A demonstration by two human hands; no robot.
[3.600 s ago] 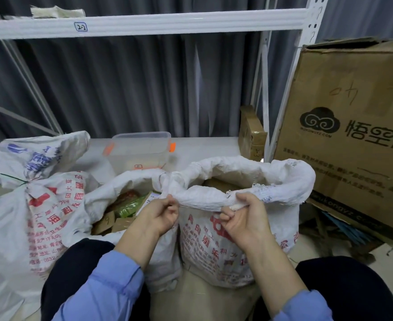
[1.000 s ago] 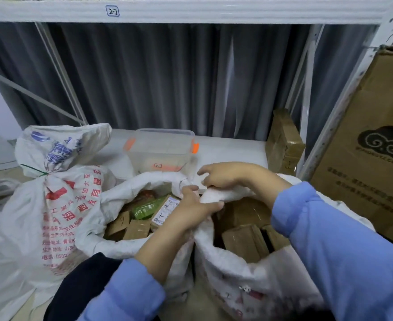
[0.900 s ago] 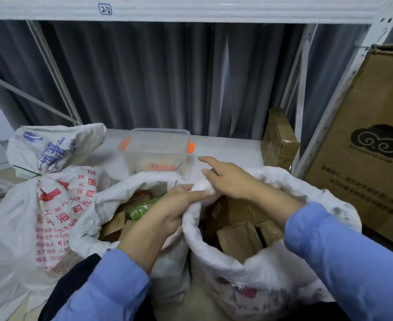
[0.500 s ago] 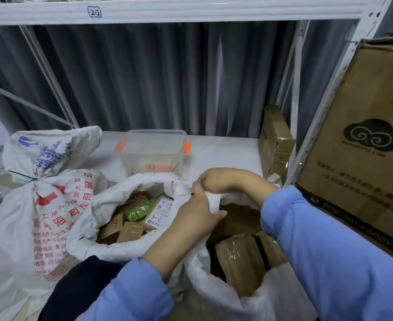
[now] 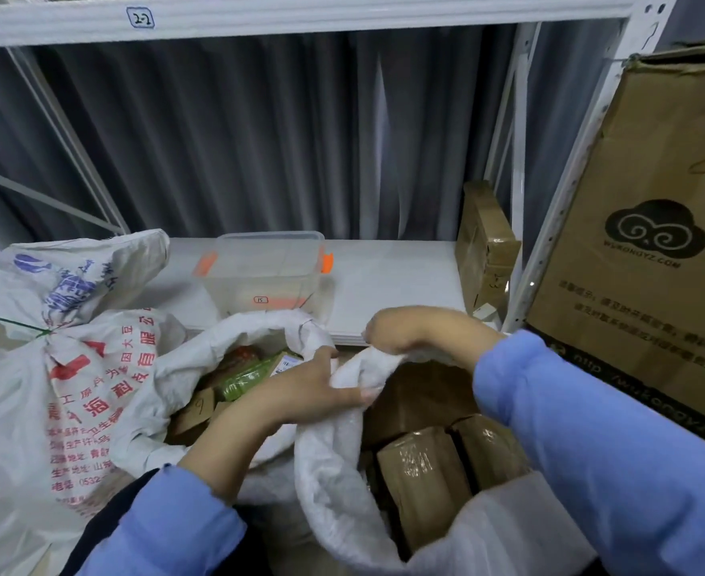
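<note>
Between left hand (image 5: 313,392), right hand (image 5: 388,331), sack rim (image 5: 357,372)

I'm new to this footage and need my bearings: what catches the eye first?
Front and centre, the left hand and right hand grip the rolled rim of a white woven sack full of taped cardboard parcels. At the right edge stands a big cardboard box with a cloud logo; behind the hands, a clear plastic bin with orange latches sits on the shelf.
</note>
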